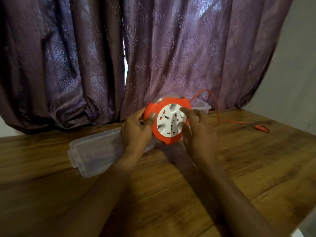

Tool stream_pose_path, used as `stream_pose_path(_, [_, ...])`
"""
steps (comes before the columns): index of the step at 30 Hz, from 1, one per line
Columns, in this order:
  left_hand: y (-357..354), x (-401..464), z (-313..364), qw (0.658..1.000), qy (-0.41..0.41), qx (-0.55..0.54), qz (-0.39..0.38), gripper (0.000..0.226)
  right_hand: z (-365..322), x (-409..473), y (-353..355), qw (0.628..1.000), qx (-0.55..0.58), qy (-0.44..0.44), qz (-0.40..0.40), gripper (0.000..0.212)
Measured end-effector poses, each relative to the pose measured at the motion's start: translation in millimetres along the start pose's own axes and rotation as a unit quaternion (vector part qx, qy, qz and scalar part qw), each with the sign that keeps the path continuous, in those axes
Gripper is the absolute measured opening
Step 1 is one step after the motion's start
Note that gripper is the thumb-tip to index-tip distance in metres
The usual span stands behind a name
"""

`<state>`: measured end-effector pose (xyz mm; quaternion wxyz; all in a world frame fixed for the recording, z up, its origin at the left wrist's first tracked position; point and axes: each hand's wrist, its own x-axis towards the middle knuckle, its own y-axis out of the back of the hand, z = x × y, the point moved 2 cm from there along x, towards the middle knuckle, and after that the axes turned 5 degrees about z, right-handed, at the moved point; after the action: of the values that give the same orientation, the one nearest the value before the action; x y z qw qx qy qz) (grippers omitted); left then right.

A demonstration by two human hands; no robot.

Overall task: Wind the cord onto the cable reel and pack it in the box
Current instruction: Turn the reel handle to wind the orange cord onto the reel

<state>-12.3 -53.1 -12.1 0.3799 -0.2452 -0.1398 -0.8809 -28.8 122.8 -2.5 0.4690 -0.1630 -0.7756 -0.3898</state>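
The round orange cable reel (pixel 168 139) with a white socket face is held tilted above the wooden table (pixel 171 185). My left hand (pixel 136 130) grips its left rim, thumb on the orange edge. My right hand (pixel 198 129) rests its fingertips on the white face near the winding knob. The orange cord (pixel 216 106) loops up from the reel's top right, falls to the table and ends in a plug (pixel 261 128) at the far right. A clear plastic box (pixel 202 105) stands behind the reel, partly hidden. Its clear lid (pixel 92 151) lies flat at the left.
Purple patterned curtains (pixel 85 65) hang along the far edge of the table. A pale wall (pixel 297 74) is at the right. The table's right corner edge (pixel 306 218) runs close to my right forearm.
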Motion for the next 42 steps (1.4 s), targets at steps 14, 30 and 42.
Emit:
stream_pose_path(14, [1, 2, 3, 0.999, -0.022, 0.001, -0.032, 0.053, -21, -4, -1, 0.972, -0.104, 0.124, -0.169, 0.066])
stream_pose_path(30, [-2, 0, 2, 0.999, -0.030, 0.014, -0.043, 0.057, 0, -6, -19, 0.986, -0.075, 0.029, -0.149, 0.060])
stream_pose_path(42, [-3, -3, 6, 0.998, -0.041, 0.036, -0.035, 0.061, -1, -11, -22, 0.995, -0.018, -0.055, -0.075, 0.053])
